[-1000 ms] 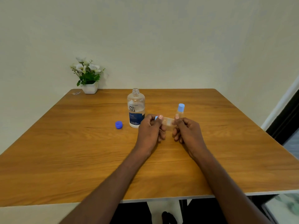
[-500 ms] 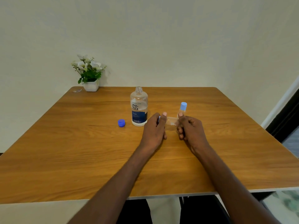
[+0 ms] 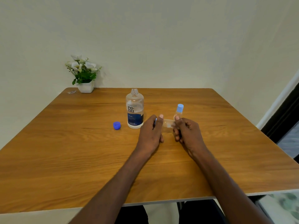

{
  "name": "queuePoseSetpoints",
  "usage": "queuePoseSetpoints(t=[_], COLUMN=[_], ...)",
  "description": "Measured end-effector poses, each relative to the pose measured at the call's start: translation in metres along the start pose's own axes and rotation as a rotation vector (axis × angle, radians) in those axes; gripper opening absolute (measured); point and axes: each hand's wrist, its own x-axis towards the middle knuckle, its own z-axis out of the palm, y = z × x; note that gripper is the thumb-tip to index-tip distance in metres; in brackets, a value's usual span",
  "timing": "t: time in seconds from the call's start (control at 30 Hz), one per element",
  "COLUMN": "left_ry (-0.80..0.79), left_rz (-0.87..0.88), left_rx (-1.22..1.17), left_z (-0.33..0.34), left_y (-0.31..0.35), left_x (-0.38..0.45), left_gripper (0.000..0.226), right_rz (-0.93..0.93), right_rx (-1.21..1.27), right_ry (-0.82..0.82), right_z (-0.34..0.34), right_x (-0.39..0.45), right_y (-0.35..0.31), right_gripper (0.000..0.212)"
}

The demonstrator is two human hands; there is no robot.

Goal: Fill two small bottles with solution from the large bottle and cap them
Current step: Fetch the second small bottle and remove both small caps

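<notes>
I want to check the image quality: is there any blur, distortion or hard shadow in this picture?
Head view: light soft and even, shadows faint; table edges bow from the wide lens; small clear bottle between left hand and right hand looks smeared, hard to read; large bottle label stays sharp.

A clear large bottle (image 3: 134, 109) with a navy label, a blue cap (image 3: 116, 125), a wood-grain table (image 3: 64, 151).
</notes>
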Motion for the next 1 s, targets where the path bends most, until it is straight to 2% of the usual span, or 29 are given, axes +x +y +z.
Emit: queuePoseSetpoints(t=[0.2, 0.37, 0.53, 0.73, 0.8, 0.9, 1.0], left_ry=[0.014, 0.055, 0.071, 0.041, 0.034, 0.013, 0.031], left_rz=[-0.003, -0.057, -0.088, -0.076, -0.096, -0.116, -0.142], left_rx=[0.010, -0.067, -0.171, -0.237, -0.290, -0.319, -0.294], left_z=[-0.001, -0.001, -0.003, -0.004, -0.007, -0.009, -0.008], left_y=[0.004, 0.008, 0.007, 0.007, 0.008, 0.011, 0.010], left_x=[-0.003, -0.004, -0.001, -0.002, -0.002, -0.005, -0.004], left_gripper=[0.044, 0.055, 0.043, 0.031, 0.023, 0.024, 0.019], right_rz=[-0.004, -0.034, -0.002, -0.006, -0.018, -0.016, -0.030], right_rx=[-0.035, -0.024, -0.006, -0.070, -0.066, -0.041, -0.019], right_ry=[-0.033, -0.070, -0.087, -0.056, -0.039, -0.025, -0.069], right_z=[-0.001, -0.002, -0.002, 0.001, 0.001, 0.000, -0.002], right_x=[-0.001, -0.002, -0.002, 0.001, 0.002, 0.001, -0.001], right_y=[0.001, 0.000, -0.003, 0.004, 0.007, 0.006, 0.004], right_gripper=[0.037, 0.017, 0.019, 0.036, 0.030, 0.019, 0.011])
